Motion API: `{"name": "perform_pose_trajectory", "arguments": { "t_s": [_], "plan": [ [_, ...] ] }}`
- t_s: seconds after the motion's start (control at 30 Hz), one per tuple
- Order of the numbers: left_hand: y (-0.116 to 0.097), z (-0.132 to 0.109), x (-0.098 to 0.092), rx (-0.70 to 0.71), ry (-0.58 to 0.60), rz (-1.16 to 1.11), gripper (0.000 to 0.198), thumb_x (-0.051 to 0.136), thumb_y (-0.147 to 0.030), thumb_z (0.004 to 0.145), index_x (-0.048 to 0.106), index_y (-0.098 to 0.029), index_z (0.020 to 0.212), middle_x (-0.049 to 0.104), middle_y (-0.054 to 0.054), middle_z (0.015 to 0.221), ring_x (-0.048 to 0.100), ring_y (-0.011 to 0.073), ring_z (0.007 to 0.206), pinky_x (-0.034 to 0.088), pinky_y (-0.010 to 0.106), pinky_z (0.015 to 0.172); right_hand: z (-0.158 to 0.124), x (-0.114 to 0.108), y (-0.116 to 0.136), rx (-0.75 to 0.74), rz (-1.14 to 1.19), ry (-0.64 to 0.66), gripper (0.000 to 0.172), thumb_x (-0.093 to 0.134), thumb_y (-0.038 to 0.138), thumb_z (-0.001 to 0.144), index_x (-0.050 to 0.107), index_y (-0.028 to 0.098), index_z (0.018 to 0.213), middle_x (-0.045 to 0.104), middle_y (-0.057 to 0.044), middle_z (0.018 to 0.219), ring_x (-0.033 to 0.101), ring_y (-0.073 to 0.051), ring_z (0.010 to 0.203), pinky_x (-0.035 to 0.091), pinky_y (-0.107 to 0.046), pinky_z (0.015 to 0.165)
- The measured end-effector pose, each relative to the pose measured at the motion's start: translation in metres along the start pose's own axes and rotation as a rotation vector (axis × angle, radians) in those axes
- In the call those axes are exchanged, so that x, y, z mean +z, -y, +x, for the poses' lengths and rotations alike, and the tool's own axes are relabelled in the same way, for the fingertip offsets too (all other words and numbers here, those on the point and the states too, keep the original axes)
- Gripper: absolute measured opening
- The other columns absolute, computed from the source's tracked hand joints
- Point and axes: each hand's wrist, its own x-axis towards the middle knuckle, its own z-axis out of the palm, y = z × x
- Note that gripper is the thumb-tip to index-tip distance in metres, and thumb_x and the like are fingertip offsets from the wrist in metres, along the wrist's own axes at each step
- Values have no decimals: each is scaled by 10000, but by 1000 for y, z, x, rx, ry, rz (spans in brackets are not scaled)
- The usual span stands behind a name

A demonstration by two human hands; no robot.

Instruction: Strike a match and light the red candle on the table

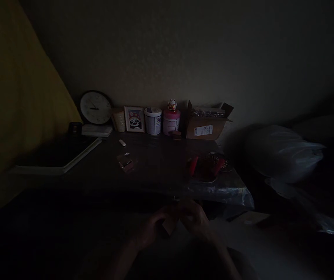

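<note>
In dim light, my left hand [151, 230] is closed on a small brownish box-like piece [169, 224] just below the table's front edge. My right hand [194, 217] meets it from the other side, fingers bent and pinched together at the top of the piece. What the right fingertips grip is too dark to make out. A tiny pale bit [176, 198] shows just beyond the fingers. Past my hands on the table lie a small pinkish open box [126, 163] and a white oval object [122, 142].
Red cylindrical pieces [194, 165] sit in a dark tray at the table's right. Along the wall stand a clock [95, 107], a panda picture frame [134, 119], a white tin [153, 121], a pink tin [171, 123] and an open cardboard box [204, 129]. A plastic bag [283, 153] bulges at right.
</note>
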Motion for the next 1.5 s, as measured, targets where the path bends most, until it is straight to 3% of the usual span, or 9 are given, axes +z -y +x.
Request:
{"name": "perform_pose_trajectory", "arguments": {
  "t_s": [0.23, 0.43, 0.6, 0.77, 0.9, 1.0, 1.17, 1.3, 1.5],
  "plan": [
    [-6, -3, 6, -24, 46, -98, 290, 558, -231, 795, 722, -150, 1020, 687, 58, 855, 593, 170, 820, 412, 292, 765, 1, 1, -7, 61, 196, -69, 129, 657, 329, 831, 708, 211, 814, 702, -37, 870, 675, -175, 824, 546, -268, 716],
    [-13, -7, 13, -42, 24, -116, 243, 557, -237, 805, 721, -144, 960, 627, 25, 712, 543, 125, 639, 387, 271, 637, 0, 3, -2, 263, 544, -178, 213, 734, 408, 777, 701, 205, 829, 714, -17, 839, 695, -182, 813, 567, -296, 748],
    [-5, 0, 4, -15, 9, -122, 309, 560, -218, 801, 709, -138, 1059, 701, 70, 914, 603, 172, 866, 416, 283, 810, 1, 10, -5, 167, 328, -187, 195, 682, 394, 824, 720, 204, 827, 727, -27, 849, 682, -177, 827, 528, -266, 748],
    [1, 4, -2, -20, 25, -135, 262, 573, -252, 807, 732, -127, 973, 672, 45, 764, 595, 167, 773, 421, 294, 761, 2, 13, -8, 138, 216, -160, 145, 638, 330, 854, 722, 213, 860, 734, -26, 867, 682, -172, 843, 508, -244, 744],
    [1, 2, 0, -5, 16, -170, 270, 591, -220, 790, 728, -138, 1008, 711, 55, 860, 623, 170, 864, 429, 284, 822, 2, 13, -8, 141, 262, -185, 147, 641, 340, 851, 721, 216, 852, 728, -22, 855, 678, -168, 831, 508, -246, 749],
    [-1, -1, 4, -8, 14, -186, 254, 585, -212, 794, 732, -135, 985, 721, 54, 816, 642, 161, 804, 447, 273, 764, 2, 12, -5, 159, 310, -183, 166, 662, 365, 836, 725, 212, 835, 723, -24, 844, 673, -169, 822, 514, -249, 741],
    [-10, -5, 10, 9, 41, -236, 299, 543, -156, 809, 702, -146, 1062, 742, 66, 861, 668, 156, 767, 469, 276, 732, 3, 6, 8, 319, 585, -315, 267, 760, 456, 728, 699, 203, 788, 708, -7, 771, 687, -180, 746, 559, -265, 674],
    [-16, -8, 12, 34, 57, -296, 308, 546, -140, 804, 700, -201, 1064, 758, 57, 900, 686, 168, 744, 498, 306, 695, 5, 3, 11, 358, 639, -396, 309, 789, 470, 690, 685, 194, 783, 707, -2, 747, 688, -183, 731, 569, -271, 670],
    [-21, -10, 10, 88, 58, -348, 316, 589, -147, 806, 691, -222, 1094, 762, 55, 963, 697, 186, 848, 506, 329, 764, 3, 14, 1, 289, 603, -279, 312, 738, 461, 758, 680, 212, 936, 725, -25, 912, 695, -192, 845, 572, -285, 734]
  ]
}}
